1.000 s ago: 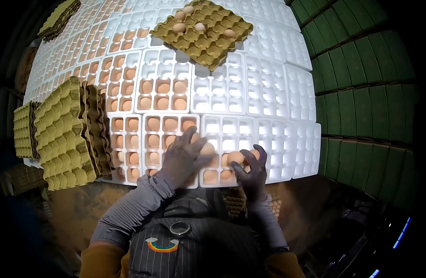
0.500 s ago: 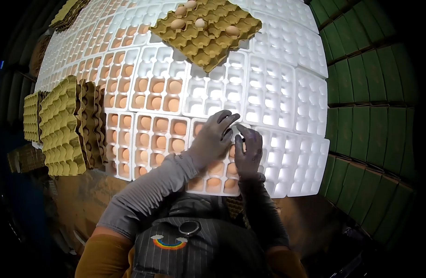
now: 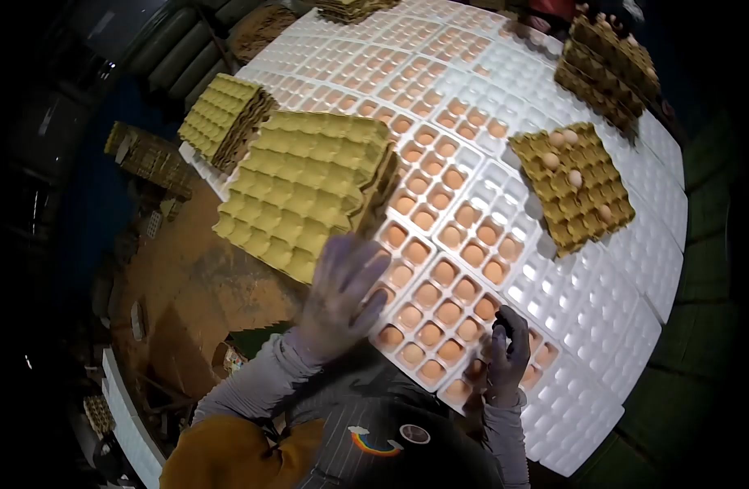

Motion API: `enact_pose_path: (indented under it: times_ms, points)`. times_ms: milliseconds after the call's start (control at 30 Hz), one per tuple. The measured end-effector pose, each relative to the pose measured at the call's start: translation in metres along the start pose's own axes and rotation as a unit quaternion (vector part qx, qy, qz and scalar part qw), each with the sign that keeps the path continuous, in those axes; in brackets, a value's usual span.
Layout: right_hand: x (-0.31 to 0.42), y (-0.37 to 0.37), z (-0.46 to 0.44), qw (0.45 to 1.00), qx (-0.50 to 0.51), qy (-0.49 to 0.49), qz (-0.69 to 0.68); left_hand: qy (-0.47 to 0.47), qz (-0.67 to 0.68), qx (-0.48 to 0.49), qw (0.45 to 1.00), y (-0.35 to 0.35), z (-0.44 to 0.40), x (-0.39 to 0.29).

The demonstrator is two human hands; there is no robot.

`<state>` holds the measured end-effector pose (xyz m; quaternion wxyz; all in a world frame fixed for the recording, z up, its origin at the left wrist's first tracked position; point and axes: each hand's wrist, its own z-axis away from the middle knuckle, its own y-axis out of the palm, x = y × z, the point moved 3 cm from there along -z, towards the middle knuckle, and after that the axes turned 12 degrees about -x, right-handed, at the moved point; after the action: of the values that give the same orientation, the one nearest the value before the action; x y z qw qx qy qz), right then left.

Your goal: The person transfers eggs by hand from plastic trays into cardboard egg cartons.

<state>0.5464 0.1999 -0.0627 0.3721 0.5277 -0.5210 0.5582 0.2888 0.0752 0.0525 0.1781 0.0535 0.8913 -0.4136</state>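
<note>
My left hand point(image 3: 342, 297), gloved and slightly blurred, has its fingers spread beside the lower right edge of a leaning stack of pulp egg trays point(image 3: 305, 179). Whether it touches the stack I cannot tell. Over the white foam egg trays point(image 3: 546, 281) hovers my gloved right hand point(image 3: 509, 354), its fingers loosely curled with a gap to the thumb and no egg visible between them. Brown eggs point(image 3: 449, 311) fill the foam tray cells between my hands. A pulp tray point(image 3: 582, 204) with several eggs lies farther off on the foam trays.
More pulp tray stacks stand at the back left point(image 3: 220, 118) and far right, where a tall stack point(image 3: 607, 69) has eggs on top. Green boxes point(image 3: 684, 367) line the dark right side. Brown floor point(image 3: 187, 261) shows at left.
The view has swung left. My left hand has left the foam tray beside my right hand and moved left to the pulp tray stack, its fingers spreading. My right hand stays over the foam trays.
</note>
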Motion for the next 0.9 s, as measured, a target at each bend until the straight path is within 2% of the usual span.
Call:
enact_pose_path:
  times_ms: [67, 100, 133, 200, 233, 267, 300, 333, 367, 433, 500, 533, 567, 633, 700, 767, 833, 900]
  points:
    - [0.038, 0.058, -0.001, 0.993, 0.108, -0.047, -0.001, -0.044, -0.194, -0.046, 0.979, -0.056, -0.014, 0.064]
    - [0.054, 0.087, -0.002, 0.978, 0.156, -0.124, 0.061, -0.084, -0.291, -0.059, 0.951, -0.082, -0.016, 0.097]
    - [0.064, 0.117, -0.002, 0.973, 0.158, -0.153, 0.069, -0.090, -0.304, -0.074, 0.946, -0.101, -0.016, 0.130]
    - [0.070, 0.177, -0.002, 0.959, 0.192, -0.175, 0.112, -0.270, -0.336, -0.016, 0.902, -0.128, 0.000, 0.217]
    - [0.073, 0.201, 0.003, 0.955, 0.202, -0.189, 0.105, -0.278, -0.344, -0.030, 0.896, -0.134, 0.008, 0.250]
    - [0.072, 0.221, 0.007, 0.968, 0.202, -0.127, 0.082, -0.429, -0.116, 0.043, 0.895, -0.125, 0.021, 0.287]
    - [0.071, 0.241, 0.011, 0.976, 0.200, -0.062, 0.062, -0.538, 0.128, 0.110, 0.826, -0.117, 0.027, 0.310]
    - [0.083, 0.255, 0.018, 0.972, 0.225, -0.019, 0.060, -0.505, 0.167, 0.131, 0.837, -0.118, 0.023, 0.314]
    - [0.086, 0.265, 0.026, 0.984, 0.178, -0.014, 0.024, -0.470, 0.206, 0.154, 0.845, -0.119, 0.020, 0.310]
    - [0.096, 0.274, 0.027, 0.991, 0.132, -0.032, -0.022, -0.466, 0.262, 0.126, 0.836, -0.134, 0.012, 0.302]
    - [0.126, 0.286, 0.012, 0.988, 0.122, -0.065, -0.063, -0.410, 0.363, -0.011, 0.837, -0.148, 0.004, 0.306]
    - [0.138, 0.288, 0.002, 0.986, 0.113, -0.120, 0.003, -0.418, 0.382, -0.052, 0.823, -0.153, 0.003, 0.315]
    - [0.157, 0.294, -0.006, 0.984, 0.096, -0.148, 0.040, -0.420, 0.347, -0.108, 0.832, -0.161, -0.006, 0.323]
    - [0.182, 0.307, -0.015, 0.990, 0.065, -0.122, 0.044, -0.458, 0.258, -0.207, 0.825, -0.183, -0.034, 0.349]
    - [0.177, 0.313, -0.019, 0.987, 0.048, -0.138, 0.068, -0.419, 0.205, -0.318, 0.825, -0.183, -0.050, 0.405]
    - [0.165, 0.317, -0.020, 0.986, 0.059, -0.130, 0.088, -0.424, 0.143, -0.453, 0.771, -0.166, -0.052, 0.486]
    - [0.152, 0.315, -0.016, 0.988, 0.050, -0.118, 0.086, -0.438, 0.049, -0.485, 0.755, -0.141, -0.040, 0.560]
    - [0.140, 0.309, -0.013, 0.980, 0.073, -0.112, 0.144, -0.460, 0.054, -0.468, 0.752, -0.116, -0.020, 0.601]
